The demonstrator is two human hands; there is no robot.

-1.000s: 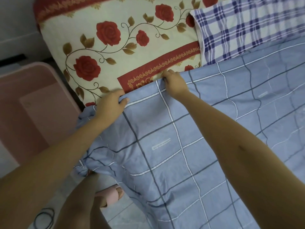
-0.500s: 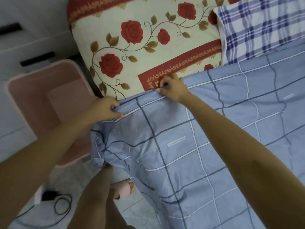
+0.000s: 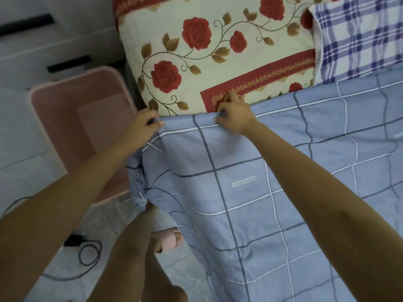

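Observation:
A blue-grey checked blanket covers the bed and hangs over its near-left corner. My left hand pinches the blanket's top edge at the corner. My right hand grips the same edge a little to the right, fingers curled over the hem. The edge lies stretched between both hands against a cream pillow with red roses. A blue-and-white plaid pillow lies to the right of it.
A pink plastic bin stands on the floor left of the bed. A black charger and cable lie on the tiled floor. My legs and a pink slipper are beside the bed. A white drawer unit is at the back left.
Both hands have kept hold of the blanket's top edge, which lies a little farther along the bed and straighter against the rose pillow. The view shifted, showing more of the pink bin and the floor.

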